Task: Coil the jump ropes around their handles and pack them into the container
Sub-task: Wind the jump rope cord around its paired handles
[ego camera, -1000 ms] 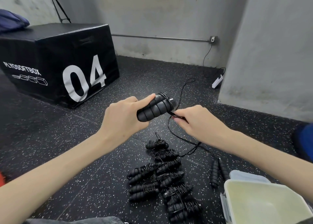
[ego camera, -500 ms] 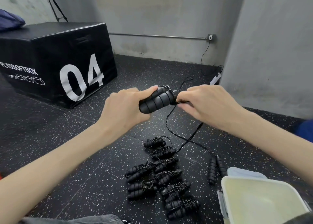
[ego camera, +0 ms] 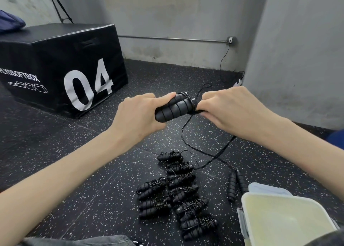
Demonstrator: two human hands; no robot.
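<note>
Right hand (ego camera: 229, 109) up from below since a second ago, now pinching cord (ego camera: 188, 132) at handle pair's (ego camera: 174, 108) tip; left hand (ego camera: 137, 117) gripping it mid-air. Early turns only. Wound bundles (ego camera: 176, 191) on floor beside container (ego camera: 279, 219).

A pair of handles (ego camera: 174, 108) sat between the left hand (ego camera: 137, 117) and the right hand (ego camera: 230, 109), above the floor (ego camera: 74, 162). From them a cord (ego camera: 188, 134) hung to the floor. Below the hands lay a cluster of coiled jump ropes (ego camera: 176, 191). Just right of the cluster lay two loose handles (ego camera: 236, 184), side by side. The container (ego camera: 247, 217) stood right of those, nearest the person, its lid (ego camera: 266, 188) behind it. A box (ego camera: 61, 68) stood far left, and the wall (ego camera: 176, 22) ran behind.
</note>
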